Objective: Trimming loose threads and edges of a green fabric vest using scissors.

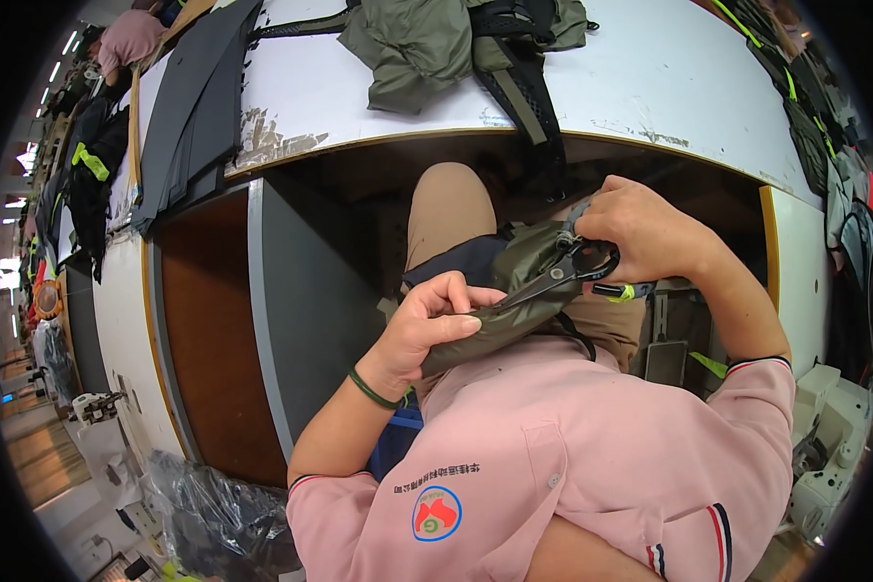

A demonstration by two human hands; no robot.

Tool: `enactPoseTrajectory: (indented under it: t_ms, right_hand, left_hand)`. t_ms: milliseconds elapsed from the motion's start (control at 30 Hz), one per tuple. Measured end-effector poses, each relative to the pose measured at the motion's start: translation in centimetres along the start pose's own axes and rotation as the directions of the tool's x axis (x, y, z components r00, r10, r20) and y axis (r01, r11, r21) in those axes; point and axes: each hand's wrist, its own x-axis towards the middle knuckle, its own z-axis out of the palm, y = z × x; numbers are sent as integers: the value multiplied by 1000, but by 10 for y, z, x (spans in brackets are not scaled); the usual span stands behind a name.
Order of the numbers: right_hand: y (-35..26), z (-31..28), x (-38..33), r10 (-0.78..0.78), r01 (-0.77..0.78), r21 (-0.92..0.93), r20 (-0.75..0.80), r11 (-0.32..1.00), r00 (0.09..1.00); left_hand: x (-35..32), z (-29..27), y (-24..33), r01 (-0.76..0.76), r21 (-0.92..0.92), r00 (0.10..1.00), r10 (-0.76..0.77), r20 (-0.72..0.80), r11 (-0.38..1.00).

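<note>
An olive-green piece of shiny fabric, apparently part of a bag, lies across my lap. My left hand pinches its upper edge between thumb and fingers; a green band circles that wrist. My right hand grips the dark handles of a pair of scissors. The blades point toward my left fingertips and lie along the fabric edge. Whether their tips are apart cannot be seen. Below the handles hangs a short black piece with a yellow-green end.
In front stands a white worktable with a worn edge. On it lie an olive and black bag with dangling straps and dark grey sheets. A sewing machine stands at the right, clear plastic wrapping at lower left. Another person is at far left.
</note>
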Motion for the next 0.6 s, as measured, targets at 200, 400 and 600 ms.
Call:
enactPoseTrajectory:
  t_ms: [200,400,600]
  right_hand:
    - [4,4,0,215,-238,211,129,948,968]
    - [-37,21,32,111,7,584,-166,812,980]
    - [-46,34,46,293,-143,855,-10,498,956]
  left_hand:
    - [-2,-3,0,-34,41,999,34,11,999]
    - [8,10,2,-30,-12,1000,30,1,999]
    - [1,6,2,-92,134,991,103,-81,987]
